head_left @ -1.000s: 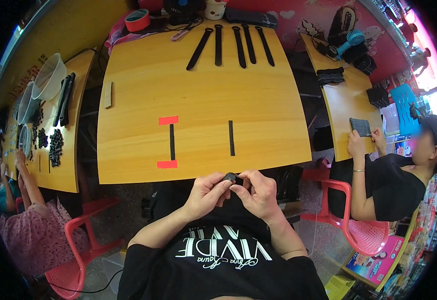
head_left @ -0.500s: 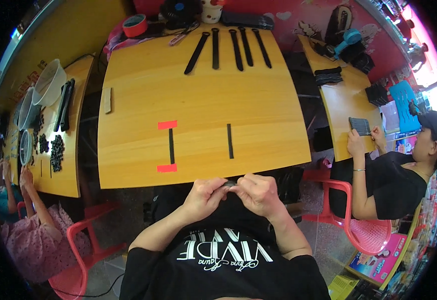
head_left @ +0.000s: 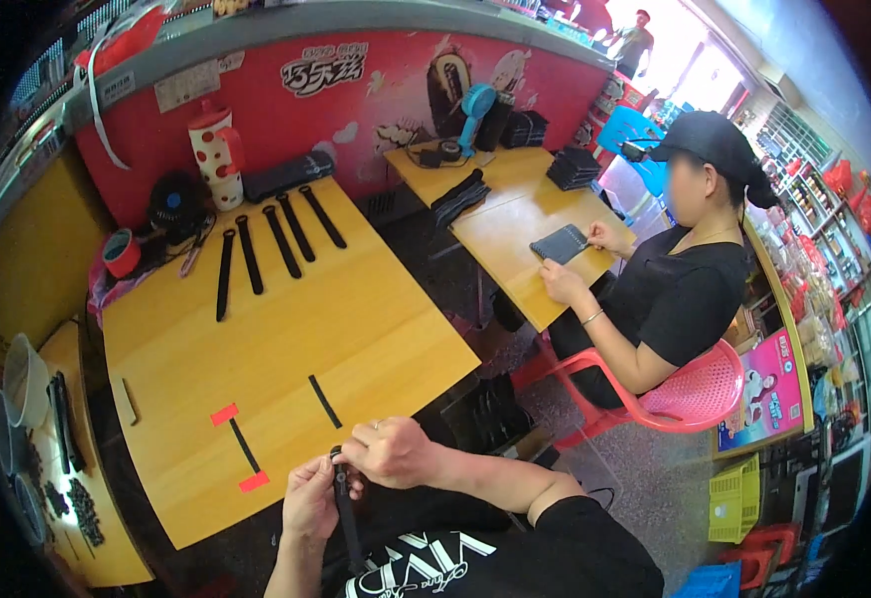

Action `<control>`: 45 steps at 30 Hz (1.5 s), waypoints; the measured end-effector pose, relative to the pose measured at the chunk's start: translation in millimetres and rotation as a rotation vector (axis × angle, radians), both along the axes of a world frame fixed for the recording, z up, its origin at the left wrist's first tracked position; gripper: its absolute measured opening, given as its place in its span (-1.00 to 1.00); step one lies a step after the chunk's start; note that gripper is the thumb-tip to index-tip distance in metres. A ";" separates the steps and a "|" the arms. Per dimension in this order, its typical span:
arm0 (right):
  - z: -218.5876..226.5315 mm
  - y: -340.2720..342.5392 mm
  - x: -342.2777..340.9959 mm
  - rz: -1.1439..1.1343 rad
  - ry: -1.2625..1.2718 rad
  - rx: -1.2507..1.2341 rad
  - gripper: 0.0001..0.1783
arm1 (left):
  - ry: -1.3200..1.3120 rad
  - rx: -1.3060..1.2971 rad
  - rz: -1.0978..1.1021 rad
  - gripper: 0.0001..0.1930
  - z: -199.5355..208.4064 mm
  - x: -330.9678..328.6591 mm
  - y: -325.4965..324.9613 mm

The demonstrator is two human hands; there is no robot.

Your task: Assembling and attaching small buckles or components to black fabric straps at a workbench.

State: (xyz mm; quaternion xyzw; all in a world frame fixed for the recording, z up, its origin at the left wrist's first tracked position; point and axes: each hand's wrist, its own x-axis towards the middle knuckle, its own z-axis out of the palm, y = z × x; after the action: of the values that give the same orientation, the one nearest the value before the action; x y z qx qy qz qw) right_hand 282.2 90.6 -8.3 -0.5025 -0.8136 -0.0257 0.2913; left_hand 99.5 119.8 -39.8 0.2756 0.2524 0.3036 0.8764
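Note:
My left hand [head_left: 313, 498] and my right hand [head_left: 391, 453] meet just off the table's near edge. Both pinch the top of a black strap [head_left: 347, 523], which has a small loop or buckle at that end and hangs down in front of my shirt. Beyond my hands, a short black strip [head_left: 325, 401] lies on the wooden table [head_left: 286, 329]. To its left, another black strip [head_left: 245, 446] runs between two pieces of red tape [head_left: 224, 414]. Several black straps with ring-shaped ends [head_left: 275, 239] are laid side by side near the far edge.
Behind the straps stand a tape roll [head_left: 122, 253], a black fan [head_left: 177, 202] and a spotted cup [head_left: 216, 159]. At the table to the right, a seated person [head_left: 690, 259] holds a bundle of dark strips [head_left: 559, 244]. Tubs [head_left: 25, 381] and small black parts occupy the left table.
The view has swung to the right. My hands have shifted from side by side to right above left, and the strap's length now shows hanging below them.

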 end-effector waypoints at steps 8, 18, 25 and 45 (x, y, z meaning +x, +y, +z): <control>7.7 -2.5 -13.1 0.000 -0.116 0.310 -0.64 | -0.200 -0.244 0.215 -0.73 1.9 -2.2 -11.0; 19.2 15.3 5.2 0.312 -0.143 0.125 -0.70 | -0.175 -0.076 -0.012 -0.74 9.5 -10.1 -6.9; 22.5 12.5 -0.6 0.318 -0.177 0.172 -0.71 | -0.168 -0.128 0.130 -0.76 7.8 -8.8 -16.6; 28.1 8.5 -7.7 0.345 -0.161 -0.051 -0.68 | -0.020 0.004 0.117 -0.75 2.5 -19.4 -18.2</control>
State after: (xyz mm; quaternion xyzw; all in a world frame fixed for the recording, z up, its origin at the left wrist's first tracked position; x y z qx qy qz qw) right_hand 274.5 99.1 19.8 -0.3591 -0.9087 0.0052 0.2126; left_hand 80.1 101.6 -37.3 0.2589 0.2589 0.3576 0.8591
